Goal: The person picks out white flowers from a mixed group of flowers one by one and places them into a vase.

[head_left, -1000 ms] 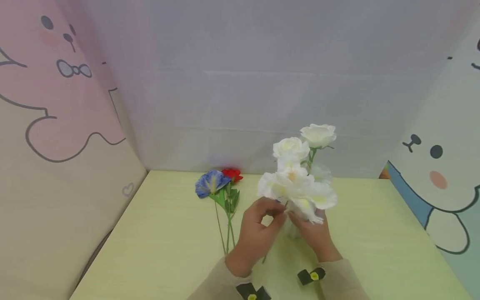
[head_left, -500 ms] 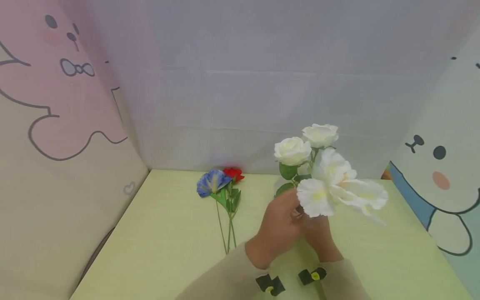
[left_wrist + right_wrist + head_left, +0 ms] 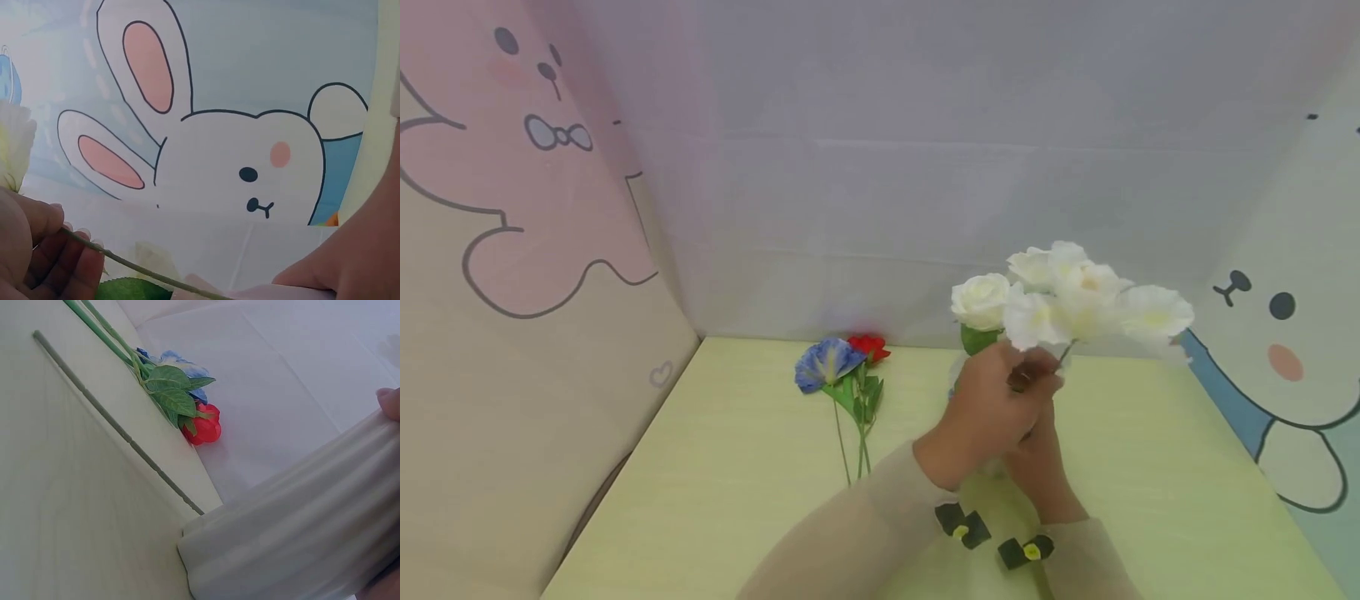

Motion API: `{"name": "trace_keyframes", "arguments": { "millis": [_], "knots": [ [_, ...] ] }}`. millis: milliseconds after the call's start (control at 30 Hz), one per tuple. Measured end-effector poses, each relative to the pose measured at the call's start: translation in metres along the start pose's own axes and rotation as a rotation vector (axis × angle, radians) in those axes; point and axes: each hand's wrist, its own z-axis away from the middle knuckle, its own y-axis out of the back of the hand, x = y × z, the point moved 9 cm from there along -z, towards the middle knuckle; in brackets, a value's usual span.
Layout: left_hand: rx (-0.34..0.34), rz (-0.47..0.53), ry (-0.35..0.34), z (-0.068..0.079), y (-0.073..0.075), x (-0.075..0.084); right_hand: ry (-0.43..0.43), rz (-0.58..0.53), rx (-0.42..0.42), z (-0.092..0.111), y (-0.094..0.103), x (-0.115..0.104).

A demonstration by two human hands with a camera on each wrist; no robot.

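Observation:
My left hand pinches the thin green stem of a white ruffled flower, whose petals spread up and to the right. Close behind and below it, my right hand holds a ribbed white vase, mostly hidden by the hands in the head view. A white rose and a second white bloom rise above the vase. In the right wrist view, a bare stem slants beside the vase, its upper part hidden behind it.
Left of the hands, a blue flower and a red flower lie on the pale table, leaves and stems toward me. A plain cloth wall stands behind; printed cartoon panels flank both sides.
My left hand has moved right and upward, carrying the white ruffled flower from in front of the vase to its upper right. My right hand has stayed at the vase.

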Motion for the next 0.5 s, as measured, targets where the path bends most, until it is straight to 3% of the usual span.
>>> {"name": "trace_keyframes", "arguments": {
  "millis": [100,233,367,500],
  "knots": [
    [0.003,0.011,0.026,-0.010,0.003,0.001,-0.061,0.032,0.018,0.004,0.002,0.004],
    [0.021,-0.015,-0.013,-0.016,0.006,0.006,-0.160,0.060,0.041,0.010,0.003,0.008],
    [0.056,-0.038,-0.065,-0.021,0.009,0.016,-0.163,0.015,0.030,0.009,0.002,0.000],
    [0.102,-0.016,-0.104,-0.026,0.012,0.026,-0.101,-0.028,0.017,0.006,0.001,-0.018]
  ]
}}
